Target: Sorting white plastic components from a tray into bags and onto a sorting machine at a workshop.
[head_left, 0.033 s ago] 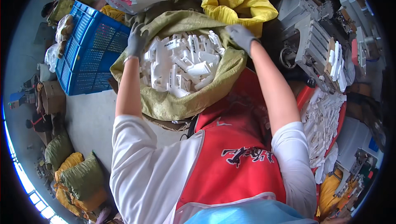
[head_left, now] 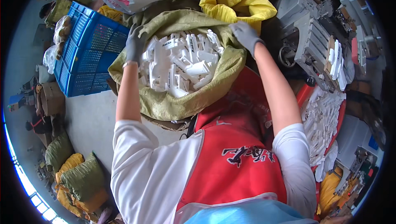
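Your left hand (head_left: 135, 44), in a grey glove, is closed on the left rim of the olive-green woven sack (head_left: 185, 100); the fingers are curled over the folded edge with cloth pinched in the grip. Your right hand (head_left: 244, 34), also gloved grey, is closed the same way on the far right rim, fingers bent down over the fabric.

The sack sits in front of your chest, between both forearms, against the red vest (head_left: 237, 149). Its mouth faces up toward the camera and is spread wide, roughly round; which way its long axis runs cannot be told, since the body of the sack is hidden beneath the opening. The rim is rolled outward all round.

Inside lies a heap of white plastic parts (head_left: 181, 61), small flat pieces lying at mixed angles with no common direction. They fill the mouth nearly to the rim.

A blue plastic crate (head_left: 84, 54) stands just beside the sack on your left, on the concrete floor (head_left: 88, 118). A yellow bag (head_left: 237, 3) stands just beyond the sack's far edge, near your right hand. On your right a red tray (head_left: 341, 112) holds more white parts (head_left: 324, 120), with grey machinery (head_left: 313, 34) beyond it.
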Action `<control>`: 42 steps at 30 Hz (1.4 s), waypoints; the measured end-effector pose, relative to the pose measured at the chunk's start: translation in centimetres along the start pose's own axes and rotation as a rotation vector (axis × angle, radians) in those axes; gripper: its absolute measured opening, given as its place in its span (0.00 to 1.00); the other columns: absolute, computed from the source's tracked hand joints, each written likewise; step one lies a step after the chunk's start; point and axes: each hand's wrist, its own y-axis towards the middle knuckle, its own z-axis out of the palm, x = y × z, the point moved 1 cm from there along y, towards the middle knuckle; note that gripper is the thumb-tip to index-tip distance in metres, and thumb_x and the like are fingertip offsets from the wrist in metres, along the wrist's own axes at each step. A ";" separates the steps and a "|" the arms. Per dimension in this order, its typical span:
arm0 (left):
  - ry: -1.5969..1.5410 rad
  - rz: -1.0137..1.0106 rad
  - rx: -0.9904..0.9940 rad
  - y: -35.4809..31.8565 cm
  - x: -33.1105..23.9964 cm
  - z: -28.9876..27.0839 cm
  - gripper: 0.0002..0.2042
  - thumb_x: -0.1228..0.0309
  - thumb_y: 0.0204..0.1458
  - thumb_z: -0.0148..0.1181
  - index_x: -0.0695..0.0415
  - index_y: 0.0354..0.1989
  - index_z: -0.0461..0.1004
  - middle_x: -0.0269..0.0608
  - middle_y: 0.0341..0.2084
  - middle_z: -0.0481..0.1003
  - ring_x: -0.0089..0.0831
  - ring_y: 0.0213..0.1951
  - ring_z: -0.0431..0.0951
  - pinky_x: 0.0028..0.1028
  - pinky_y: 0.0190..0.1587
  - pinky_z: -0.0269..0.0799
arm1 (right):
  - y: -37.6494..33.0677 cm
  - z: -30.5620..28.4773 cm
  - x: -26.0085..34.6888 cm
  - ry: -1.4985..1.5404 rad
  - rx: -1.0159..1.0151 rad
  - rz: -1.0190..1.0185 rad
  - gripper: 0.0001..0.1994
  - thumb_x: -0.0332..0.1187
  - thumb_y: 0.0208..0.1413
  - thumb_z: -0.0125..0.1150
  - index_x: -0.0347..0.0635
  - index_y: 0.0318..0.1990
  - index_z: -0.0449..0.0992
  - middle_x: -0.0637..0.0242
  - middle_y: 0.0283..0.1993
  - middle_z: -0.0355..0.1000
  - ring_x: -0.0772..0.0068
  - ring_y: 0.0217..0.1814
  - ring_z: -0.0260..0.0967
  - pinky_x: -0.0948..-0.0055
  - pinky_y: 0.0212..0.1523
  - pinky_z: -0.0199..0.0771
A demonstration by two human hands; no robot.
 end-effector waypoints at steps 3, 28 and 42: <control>-0.034 0.226 0.116 -4.2 -5.5 -2.7 0.16 0.71 0.45 0.63 0.55 0.45 0.74 0.51 0.51 0.70 0.49 0.53 0.70 0.37 0.55 0.66 | -5.7 -2.4 6.2 -0.164 -0.471 -0.308 0.11 0.36 0.53 0.55 0.45 0.42 0.76 0.54 0.51 0.69 0.49 0.51 0.67 0.61 0.55 0.66; 0.361 0.491 0.745 -8.2 -8.3 -6.6 0.32 0.63 0.37 0.66 0.46 0.57 0.67 0.36 0.59 0.63 0.43 0.63 0.57 0.45 0.66 0.46 | -17.3 6.6 12.0 -0.756 0.516 -0.700 0.19 0.50 0.50 0.56 0.57 0.48 0.73 0.74 0.48 0.69 0.68 0.59 0.58 0.47 0.68 0.38; 0.349 0.382 0.722 -17.9 -15.0 -8.3 0.42 0.65 0.30 0.69 0.51 0.61 0.60 0.44 0.63 0.57 0.48 0.65 0.52 0.49 0.65 0.43 | -23.0 -0.9 6.6 -0.451 0.060 -0.557 0.24 0.51 0.47 0.59 0.56 0.52 0.71 0.72 0.55 0.65 0.66 0.64 0.53 0.50 0.67 0.44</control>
